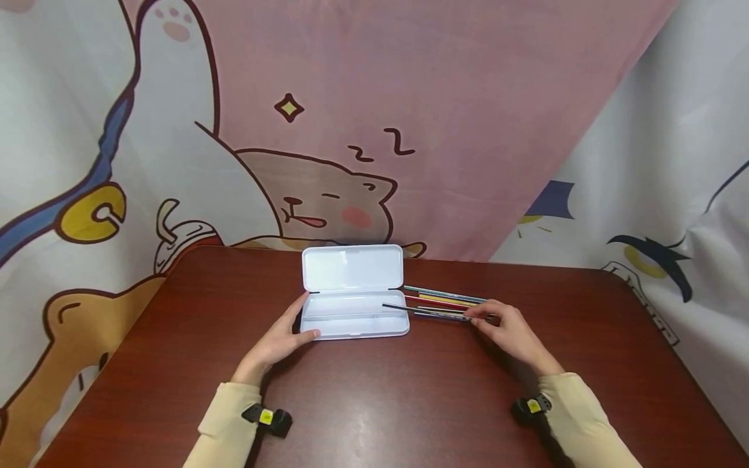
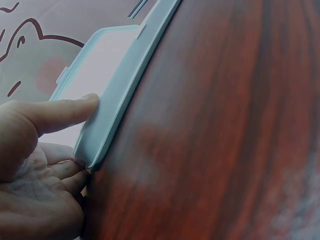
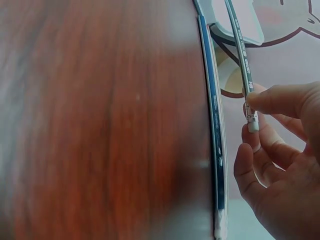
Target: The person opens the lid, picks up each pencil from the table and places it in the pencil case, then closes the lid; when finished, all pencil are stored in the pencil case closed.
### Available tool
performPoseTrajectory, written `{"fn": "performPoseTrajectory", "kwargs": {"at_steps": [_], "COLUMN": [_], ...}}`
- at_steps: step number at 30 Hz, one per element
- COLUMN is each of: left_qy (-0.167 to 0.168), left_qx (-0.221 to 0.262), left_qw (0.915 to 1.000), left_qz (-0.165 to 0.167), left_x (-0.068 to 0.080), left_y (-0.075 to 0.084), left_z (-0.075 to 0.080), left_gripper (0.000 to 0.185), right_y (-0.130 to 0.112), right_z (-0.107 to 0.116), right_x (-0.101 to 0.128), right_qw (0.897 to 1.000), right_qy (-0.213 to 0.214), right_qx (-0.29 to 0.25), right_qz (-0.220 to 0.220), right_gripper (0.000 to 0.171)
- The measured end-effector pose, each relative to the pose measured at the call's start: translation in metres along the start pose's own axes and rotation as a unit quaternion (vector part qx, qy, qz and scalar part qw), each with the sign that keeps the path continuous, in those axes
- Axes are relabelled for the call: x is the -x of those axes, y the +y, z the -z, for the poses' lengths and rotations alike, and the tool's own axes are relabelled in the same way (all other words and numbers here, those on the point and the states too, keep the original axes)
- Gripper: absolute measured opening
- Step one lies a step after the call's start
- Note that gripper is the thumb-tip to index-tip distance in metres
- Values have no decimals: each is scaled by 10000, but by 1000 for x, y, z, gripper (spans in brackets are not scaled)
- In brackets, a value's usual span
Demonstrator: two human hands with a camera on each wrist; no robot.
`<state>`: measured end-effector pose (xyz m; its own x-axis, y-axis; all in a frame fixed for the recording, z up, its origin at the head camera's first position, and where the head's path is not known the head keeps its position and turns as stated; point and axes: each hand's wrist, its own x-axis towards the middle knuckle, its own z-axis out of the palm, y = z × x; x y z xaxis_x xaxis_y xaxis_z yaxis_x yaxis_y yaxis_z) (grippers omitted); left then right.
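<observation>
Now on the brown counter [image 1: 409, 396], a white pencil case [image 1: 354, 318] lying open, lid [image 1: 352, 268] up toward the cartoon backdrop [image 1: 374, 117]. Left hand [image 1: 279, 340] relaxed and open against the case's left end, thumb along the front wall, fingers [image 2: 64, 169] straight at the corner. Right hand [image 1: 510, 330] just right of the case, pinching the eraser end of a dark pencil [image 1: 422, 311], tip reaching over the case's right edge. Beside it, a small row of other pencils [image 1: 445, 299] flat on the counter, touching one another, near the case's right end
</observation>
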<state>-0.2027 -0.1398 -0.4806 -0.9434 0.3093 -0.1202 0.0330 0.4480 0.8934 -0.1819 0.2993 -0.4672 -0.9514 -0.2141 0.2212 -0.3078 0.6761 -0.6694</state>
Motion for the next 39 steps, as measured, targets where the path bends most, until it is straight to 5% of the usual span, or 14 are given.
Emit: {"fn": "performPoseTrajectory", "kwargs": {"at_steps": [13, 39], "left_qy": [42, 81], "left_qx": [-52, -33], "left_qw": [10000, 9999], "left_qz": [-58, -49], "left_x": [0, -1], "left_y": [0, -2], "left_z": [-1, -2], "left_gripper": [86, 86], "right_y": [-12, -44], "right_z": [-23, -59], "right_x": [-17, -45], "right_qw": [9990, 9951], "right_qy": [17, -252], "right_qx": [-152, -790], "right_qz": [411, 547], "right_gripper": [18, 17]}}
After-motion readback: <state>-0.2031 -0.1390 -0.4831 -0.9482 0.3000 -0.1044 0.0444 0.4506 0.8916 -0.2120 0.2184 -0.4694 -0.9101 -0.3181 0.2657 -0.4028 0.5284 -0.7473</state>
